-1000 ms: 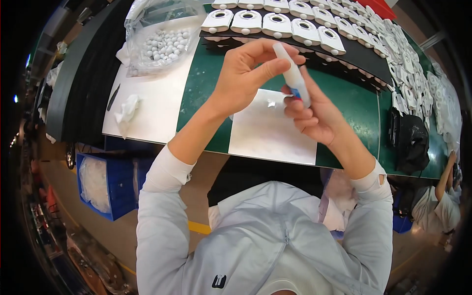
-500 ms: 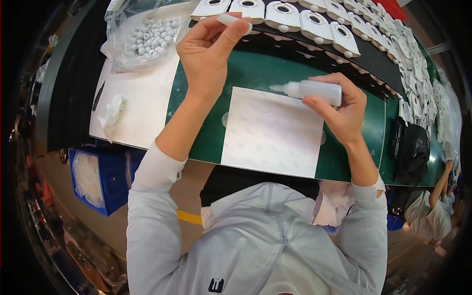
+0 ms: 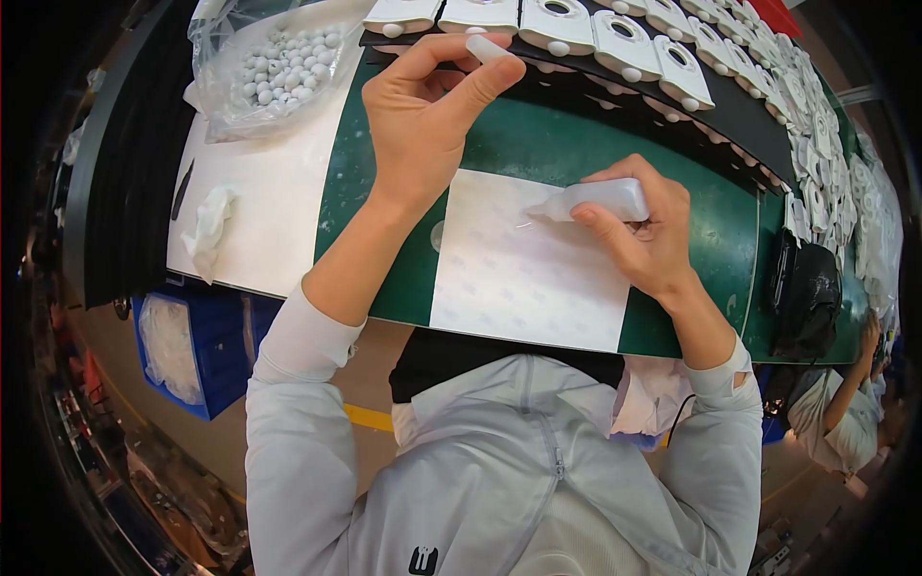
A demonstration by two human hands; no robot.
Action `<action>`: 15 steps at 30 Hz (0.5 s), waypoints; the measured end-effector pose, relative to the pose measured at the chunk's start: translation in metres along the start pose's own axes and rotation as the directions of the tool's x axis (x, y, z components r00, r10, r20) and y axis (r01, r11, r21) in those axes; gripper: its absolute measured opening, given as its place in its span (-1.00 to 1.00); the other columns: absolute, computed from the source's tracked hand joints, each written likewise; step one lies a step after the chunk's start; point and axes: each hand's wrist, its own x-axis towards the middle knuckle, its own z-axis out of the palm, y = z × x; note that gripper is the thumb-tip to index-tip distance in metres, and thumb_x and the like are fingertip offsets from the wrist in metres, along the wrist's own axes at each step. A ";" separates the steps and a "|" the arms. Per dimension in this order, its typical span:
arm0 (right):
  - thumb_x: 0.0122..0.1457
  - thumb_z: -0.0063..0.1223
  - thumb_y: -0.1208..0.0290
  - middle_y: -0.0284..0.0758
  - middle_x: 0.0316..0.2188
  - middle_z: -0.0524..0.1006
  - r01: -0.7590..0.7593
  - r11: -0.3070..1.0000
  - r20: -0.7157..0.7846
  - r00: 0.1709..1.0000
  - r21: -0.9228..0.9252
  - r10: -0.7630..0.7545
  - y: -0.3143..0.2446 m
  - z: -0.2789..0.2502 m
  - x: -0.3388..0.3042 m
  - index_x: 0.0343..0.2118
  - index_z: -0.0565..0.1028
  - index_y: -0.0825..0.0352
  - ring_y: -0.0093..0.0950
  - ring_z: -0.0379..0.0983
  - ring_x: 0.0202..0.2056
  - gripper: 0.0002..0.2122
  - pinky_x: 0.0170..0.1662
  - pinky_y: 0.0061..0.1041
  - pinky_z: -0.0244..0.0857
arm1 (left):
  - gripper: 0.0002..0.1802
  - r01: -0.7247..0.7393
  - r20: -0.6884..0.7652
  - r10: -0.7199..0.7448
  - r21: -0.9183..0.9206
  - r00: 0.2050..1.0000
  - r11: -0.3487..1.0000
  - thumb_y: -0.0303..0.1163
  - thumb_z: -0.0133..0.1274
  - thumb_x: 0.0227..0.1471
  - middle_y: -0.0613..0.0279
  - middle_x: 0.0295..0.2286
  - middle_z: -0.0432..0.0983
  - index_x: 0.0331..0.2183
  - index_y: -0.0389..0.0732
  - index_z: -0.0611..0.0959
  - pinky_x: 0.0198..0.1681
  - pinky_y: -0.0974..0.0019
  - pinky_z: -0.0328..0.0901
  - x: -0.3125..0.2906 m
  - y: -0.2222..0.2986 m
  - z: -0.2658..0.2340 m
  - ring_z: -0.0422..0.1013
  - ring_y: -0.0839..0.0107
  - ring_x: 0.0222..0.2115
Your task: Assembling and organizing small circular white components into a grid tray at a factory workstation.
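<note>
My left hand (image 3: 423,125) is raised near the front row of white parts, pinching a small white cylindrical piece (image 3: 486,48) between thumb and fingers. A translucent white squeeze bottle (image 3: 615,199) lies tilted in the grip of my right hand (image 3: 645,230). Its narrow nozzle points left and down over the white sheet (image 3: 519,298) on the green table; whether the tip touches the sheet I cannot tell. Close by the nozzle, a short thin shiny line shows on the sheet.
White parts (image 3: 624,43) with round holes and white knobs sit in rows on a stacked black board (image 3: 730,115). A clear bag of small white balls (image 3: 288,72) is at the back left. A crumpled white tissue (image 3: 208,226) lies at left, a black bag (image 3: 809,298) at right.
My right hand has brought the bottle down and left, its nozzle now over the sheet. My left hand, still pinching the white piece, has shifted slightly right.
</note>
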 end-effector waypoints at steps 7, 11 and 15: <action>-0.13 0.21 0.41 -0.32 -0.65 0.47 0.086 0.995 -0.046 0.995 -0.043 -0.088 -0.001 -0.001 0.000 -0.53 0.43 0.38 -0.59 0.39 -0.64 -0.81 -0.56 -0.69 0.18 | -0.81 0.006 0.032 -0.007 0.026 0.999 1.000 -0.51 0.20 -0.20 0.41 -0.51 0.47 -0.40 -0.26 0.63 -0.55 0.68 0.11 -0.001 -0.002 0.000 0.20 0.74 -0.60; -0.14 0.22 0.41 -0.33 -0.65 0.48 0.074 0.996 -0.041 0.996 -0.044 -0.075 -0.003 -0.002 0.000 -0.54 0.44 0.38 -0.59 0.39 -0.64 -0.81 -0.56 -0.69 0.18 | -0.78 0.019 0.025 -0.020 0.063 0.999 0.998 -0.50 0.20 -0.20 0.44 -0.55 0.44 -0.36 -0.26 0.62 -0.55 0.68 0.10 -0.001 0.000 0.000 0.20 0.75 -0.60; -0.14 0.22 0.42 -0.34 -0.66 0.47 0.084 0.993 -0.030 0.996 -0.085 -0.087 -0.004 -0.003 0.000 -0.54 0.44 0.37 -0.61 0.37 -0.64 -0.82 -0.56 -0.69 0.18 | -0.77 0.037 0.016 -0.038 0.060 0.999 0.998 -0.50 0.19 -0.19 0.43 -0.57 0.44 -0.35 -0.27 0.62 -0.55 0.69 0.10 -0.001 0.002 0.001 0.22 0.75 -0.59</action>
